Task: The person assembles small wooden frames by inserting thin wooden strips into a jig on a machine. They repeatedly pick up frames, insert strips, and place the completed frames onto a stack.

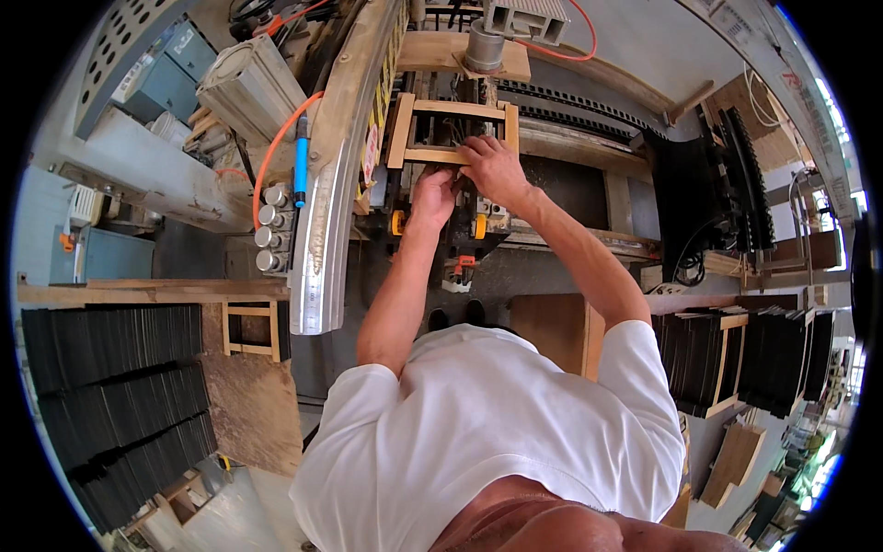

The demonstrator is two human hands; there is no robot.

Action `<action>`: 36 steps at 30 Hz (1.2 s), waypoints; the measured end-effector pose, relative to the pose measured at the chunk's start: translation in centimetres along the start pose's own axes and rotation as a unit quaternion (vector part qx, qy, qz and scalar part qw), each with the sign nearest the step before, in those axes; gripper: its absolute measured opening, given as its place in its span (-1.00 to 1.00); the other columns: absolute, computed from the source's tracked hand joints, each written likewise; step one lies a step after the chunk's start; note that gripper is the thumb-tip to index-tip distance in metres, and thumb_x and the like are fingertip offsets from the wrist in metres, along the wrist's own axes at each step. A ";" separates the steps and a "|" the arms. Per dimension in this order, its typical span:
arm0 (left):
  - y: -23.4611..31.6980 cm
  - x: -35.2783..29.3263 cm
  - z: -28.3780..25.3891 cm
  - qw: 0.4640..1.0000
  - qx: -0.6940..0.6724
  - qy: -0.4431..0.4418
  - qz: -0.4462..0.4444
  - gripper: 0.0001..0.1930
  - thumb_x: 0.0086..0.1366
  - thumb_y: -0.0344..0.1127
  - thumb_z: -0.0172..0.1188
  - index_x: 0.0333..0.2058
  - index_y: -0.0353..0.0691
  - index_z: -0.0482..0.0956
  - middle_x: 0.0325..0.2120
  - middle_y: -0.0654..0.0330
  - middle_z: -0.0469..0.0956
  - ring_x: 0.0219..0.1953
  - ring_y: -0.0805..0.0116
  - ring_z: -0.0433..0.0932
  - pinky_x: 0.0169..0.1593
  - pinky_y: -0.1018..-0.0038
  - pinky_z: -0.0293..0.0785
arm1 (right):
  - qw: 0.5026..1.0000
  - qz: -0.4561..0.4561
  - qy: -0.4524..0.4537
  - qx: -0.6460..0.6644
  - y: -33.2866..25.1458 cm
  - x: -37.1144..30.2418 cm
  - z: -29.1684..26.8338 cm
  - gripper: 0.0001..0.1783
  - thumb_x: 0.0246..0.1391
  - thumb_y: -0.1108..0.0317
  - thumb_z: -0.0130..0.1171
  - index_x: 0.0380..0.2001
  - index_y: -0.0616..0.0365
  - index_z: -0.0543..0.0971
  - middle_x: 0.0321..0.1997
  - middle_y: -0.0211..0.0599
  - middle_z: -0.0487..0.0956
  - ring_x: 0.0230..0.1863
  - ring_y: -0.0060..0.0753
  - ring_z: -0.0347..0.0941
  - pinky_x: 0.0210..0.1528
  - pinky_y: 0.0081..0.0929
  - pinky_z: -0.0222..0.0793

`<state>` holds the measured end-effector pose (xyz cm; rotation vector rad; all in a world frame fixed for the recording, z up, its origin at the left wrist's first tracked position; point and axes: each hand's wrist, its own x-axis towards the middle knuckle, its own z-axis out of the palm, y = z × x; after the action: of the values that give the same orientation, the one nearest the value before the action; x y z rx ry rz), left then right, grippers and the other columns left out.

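A small pale wooden frame (pixel 402 129) lies across the machine bed in front of me, its near rail toward my body. My right hand (pixel 497 169) comes in from the right, its fingers curled over that near rail close to the right upright. Just below the rail is my left hand (pixel 434 195), fingers drawn together near the right hand's fingertips. Whatever lies between the left fingers is hidden. Under the frame runs the metal machine bed (pixel 492 210), with an orange-yellow knob (pixel 480 225) beside my right wrist and another knob (pixel 397 223) left of my left wrist.
A metal cylinder (pixel 484 48) on a wooden board stands beyond the frame. To the left runs a long aluminium beam (pixel 322 221) with a blue marker (pixel 301 170) and round knobs (pixel 269 236). Stacked black panels (pixel 120 345) fill the left; more stacks (pixel 690 359) stand right.
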<state>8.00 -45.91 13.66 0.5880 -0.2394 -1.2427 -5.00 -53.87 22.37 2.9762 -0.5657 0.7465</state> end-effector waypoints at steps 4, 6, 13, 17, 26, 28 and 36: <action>-0.6 0.4 0.2 1.000 -0.004 0.010 0.016 -0.64 0.30 -0.43 -0.02 0.07 -0.11 0.36 -0.04 0.21 0.47 0.00 0.29 0.44 0.08 0.24 0.34 | 0.999 -0.004 -0.044 0.016 0.8 0.7 0.2 -0.57 -0.03 0.26 0.24 -0.04 0.06 0.51 -0.12 -0.27 0.58 -0.05 -0.19 0.45 -0.04 -0.22 0.30; -1.0 0.6 0.3 0.999 -0.002 0.020 0.027 -0.65 0.33 -0.40 -0.03 0.09 -0.10 0.35 -0.04 0.22 0.46 0.01 0.29 0.44 0.09 0.24 0.34 | 0.997 -0.006 -0.071 0.014 1.3 1.1 0.3 -0.57 -0.03 0.25 0.23 -0.04 0.06 0.51 -0.16 -0.27 0.59 -0.08 -0.19 0.48 -0.06 -0.24 0.30; -1.9 0.9 0.8 0.997 -0.006 0.041 0.067 -0.65 0.38 -0.40 -0.06 0.12 -0.09 0.31 -0.01 0.21 0.44 0.04 0.25 0.42 0.14 0.21 0.32 | 0.995 -0.046 -0.061 0.058 2.8 1.7 1.1 -0.56 -0.09 0.26 0.28 -0.09 0.11 0.52 -0.27 -0.20 0.58 -0.13 -0.15 0.48 -0.06 -0.20 0.29; -2.1 -0.1 0.2 0.992 -0.019 0.096 0.085 -0.63 0.37 -0.46 -0.03 0.13 -0.11 0.29 0.00 0.19 0.43 0.04 0.24 0.42 0.17 0.22 0.30 | 0.995 -0.049 -0.015 0.086 3.6 2.6 2.8 -0.59 -0.12 0.31 0.28 -0.13 0.15 0.52 -0.28 -0.16 0.58 -0.13 -0.08 0.48 -0.06 -0.16 0.31; -3.9 -18.0 2.8 0.986 -0.001 0.152 0.063 -0.60 0.37 -0.47 -0.01 0.18 -0.21 0.27 0.14 0.19 0.37 0.21 0.29 0.30 0.29 0.25 0.20 | 0.987 -0.005 -0.025 0.159 6.4 6.8 7.4 -0.70 -0.18 0.49 0.13 -0.26 0.19 0.53 -0.29 -0.01 0.56 -0.11 0.11 0.44 -0.04 -0.09 0.32; -3.4 -21.6 3.0 0.984 0.016 0.171 0.048 -0.57 0.38 -0.49 -0.05 0.20 -0.20 0.24 0.17 0.16 0.34 0.23 0.21 0.30 0.30 0.19 0.19 | 0.984 0.017 -0.029 0.175 5.7 7.1 7.4 -0.72 -0.20 0.50 0.10 -0.29 0.20 0.54 -0.29 0.02 0.56 -0.11 0.10 0.45 -0.02 -0.09 0.33; -0.8 -27.1 -0.3 0.986 0.030 0.163 -0.005 -0.58 0.32 -0.55 0.00 0.15 -0.19 0.30 0.10 0.17 0.41 0.22 0.17 0.34 0.27 0.19 0.27 | 0.977 0.141 -0.047 0.151 6.3 9.5 7.7 -0.60 -0.22 0.52 0.11 -0.19 0.15 0.61 -0.24 0.02 0.61 -0.14 0.09 0.51 -0.04 -0.10 0.42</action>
<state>-1.22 -20.60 16.78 0.8345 0.0020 -1.1321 4.08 -63.78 19.51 3.2647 -0.9798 0.7718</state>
